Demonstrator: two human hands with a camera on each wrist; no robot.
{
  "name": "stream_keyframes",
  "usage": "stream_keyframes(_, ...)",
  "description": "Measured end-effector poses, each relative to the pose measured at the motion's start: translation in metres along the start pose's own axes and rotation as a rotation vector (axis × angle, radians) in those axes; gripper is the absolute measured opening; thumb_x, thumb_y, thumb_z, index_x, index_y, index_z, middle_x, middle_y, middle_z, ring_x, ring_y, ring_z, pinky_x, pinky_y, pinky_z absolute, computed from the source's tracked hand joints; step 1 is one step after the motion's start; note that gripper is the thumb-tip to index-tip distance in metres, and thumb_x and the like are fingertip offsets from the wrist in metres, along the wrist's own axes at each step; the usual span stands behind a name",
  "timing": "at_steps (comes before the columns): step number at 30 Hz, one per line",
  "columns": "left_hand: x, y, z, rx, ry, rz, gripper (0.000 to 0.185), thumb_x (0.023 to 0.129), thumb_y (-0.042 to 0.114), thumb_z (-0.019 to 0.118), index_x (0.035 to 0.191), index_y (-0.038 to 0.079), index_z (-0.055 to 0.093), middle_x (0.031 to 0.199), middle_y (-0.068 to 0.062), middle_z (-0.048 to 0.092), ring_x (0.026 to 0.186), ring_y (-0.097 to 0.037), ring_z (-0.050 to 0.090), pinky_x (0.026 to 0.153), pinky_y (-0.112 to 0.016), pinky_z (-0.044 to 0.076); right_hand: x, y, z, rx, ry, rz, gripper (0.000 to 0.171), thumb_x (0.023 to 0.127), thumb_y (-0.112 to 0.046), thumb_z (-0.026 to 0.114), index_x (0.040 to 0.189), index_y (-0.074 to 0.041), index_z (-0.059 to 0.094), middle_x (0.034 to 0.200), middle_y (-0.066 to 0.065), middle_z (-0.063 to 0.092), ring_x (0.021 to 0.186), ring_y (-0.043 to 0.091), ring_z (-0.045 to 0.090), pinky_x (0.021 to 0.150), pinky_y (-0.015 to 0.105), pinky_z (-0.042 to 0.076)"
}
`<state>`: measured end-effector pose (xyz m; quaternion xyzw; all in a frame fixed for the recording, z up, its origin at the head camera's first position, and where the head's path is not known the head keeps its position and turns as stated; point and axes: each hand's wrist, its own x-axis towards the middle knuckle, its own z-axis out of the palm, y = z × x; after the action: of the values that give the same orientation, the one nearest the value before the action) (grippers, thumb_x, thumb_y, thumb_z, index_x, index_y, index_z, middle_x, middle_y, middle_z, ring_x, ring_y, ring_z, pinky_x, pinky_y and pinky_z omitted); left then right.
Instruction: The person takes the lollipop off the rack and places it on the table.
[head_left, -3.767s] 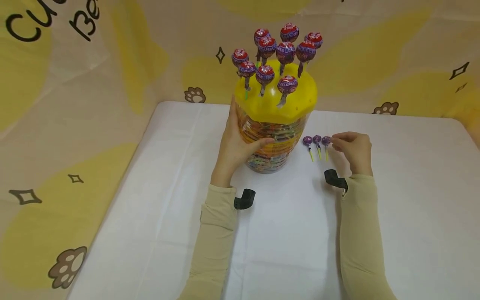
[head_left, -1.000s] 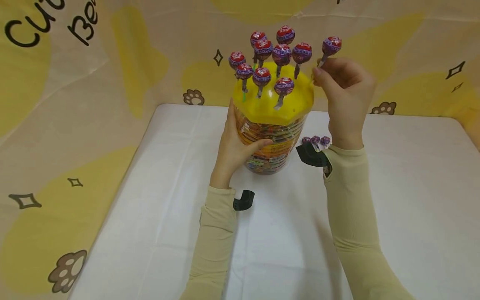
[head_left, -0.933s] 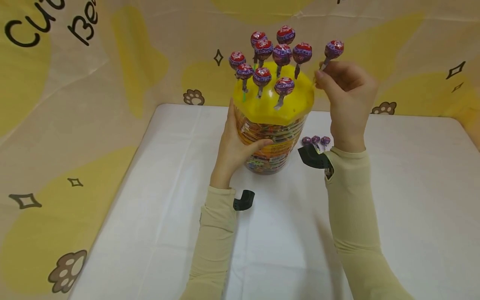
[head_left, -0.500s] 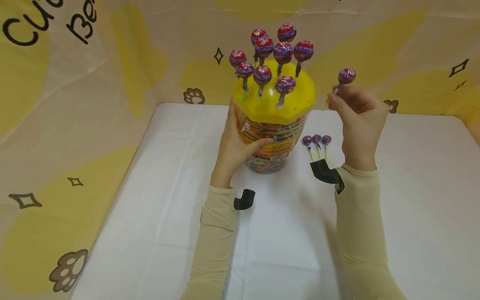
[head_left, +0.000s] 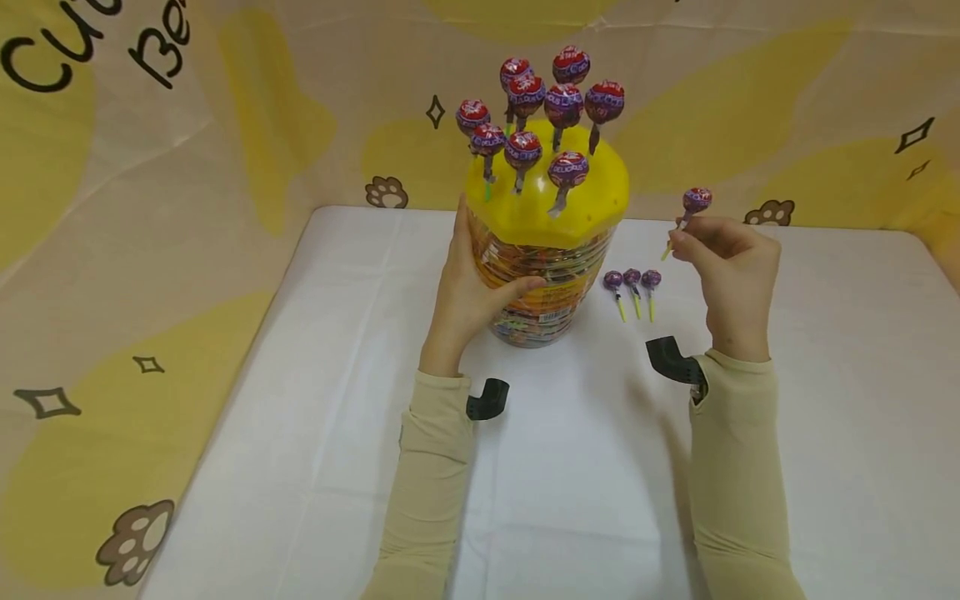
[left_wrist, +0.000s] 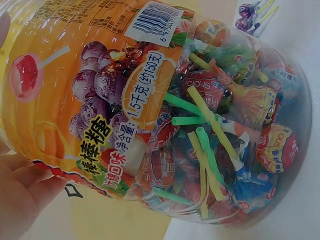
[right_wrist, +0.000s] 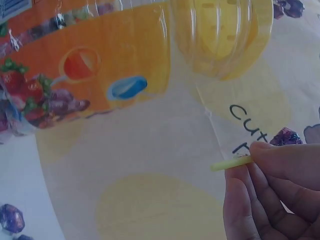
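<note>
A clear plastic lollipop jar (head_left: 542, 287) with a yellow lid (head_left: 547, 200) stands on the white table (head_left: 570, 492). Several purple-wrapped lollipops (head_left: 522, 152) stand stuck in the lid. My left hand (head_left: 468, 296) grips the jar's left side; the left wrist view shows the jar (left_wrist: 165, 110) packed with wrapped lollipops. My right hand (head_left: 723, 271) pinches one lollipop (head_left: 695, 202) by its yellow stick (right_wrist: 230, 163), to the right of the jar and above the table. Three lollipops (head_left: 633, 287) lie in a row on the table just left of that hand.
A cream and yellow printed cloth (head_left: 225, 125) with paw marks and lettering hangs behind and to the left of the table. Black wrist camera mounts (head_left: 487, 398) sit on both sleeves.
My right hand has pulled one lollipop off the lid and carried it down and to the right, toward the three lying on the table. The left hand has stayed on the jar.
</note>
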<state>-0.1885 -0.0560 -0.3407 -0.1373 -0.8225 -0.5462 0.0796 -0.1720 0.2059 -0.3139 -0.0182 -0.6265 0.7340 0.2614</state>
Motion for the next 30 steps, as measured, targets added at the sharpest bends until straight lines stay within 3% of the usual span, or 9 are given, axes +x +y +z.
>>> stream_keyframes(15,0.0,-0.001,0.0,-0.005,-0.004,-0.009,0.118,0.074,0.035,0.081,0.152,0.028,-0.007,0.157,0.003,0.01,0.142,-0.017,0.016,0.114,-0.046,0.018,0.009,0.016,-0.027,-0.211,-0.052,0.182,0.006,0.078,0.003,0.073,0.085,0.003,0.073,0.071,-0.001,0.069,0.06,0.011,0.065,0.064,0.016,0.055)
stream_keyframes(24,0.0,0.0,-0.001,-0.004,-0.013,-0.035,0.118,0.074,0.035,0.081,0.151,0.027,-0.008,0.158,0.002,0.009,0.142,-0.019,0.015,0.114,-0.047,0.018,0.015,0.031,-0.044,-0.356,-0.096,0.286,0.015,0.083,-0.001,0.07,0.093,0.009,0.069,0.071,-0.007,0.068,0.062,0.008,0.065,0.063,0.015,0.054)
stream_keyframes(30,0.0,0.0,0.0,-0.012,-0.005,-0.03,0.119,0.073,0.034,0.082,0.152,0.024,-0.006,0.157,0.003,0.009,0.142,-0.018,0.014,0.115,-0.047,0.017,0.018,0.05,-0.058,-0.457,-0.136,0.359,0.004,0.085,-0.005,0.068,0.088,-0.001,0.07,0.07,-0.011,0.066,0.065,0.005,0.065,0.064,0.016,0.055)
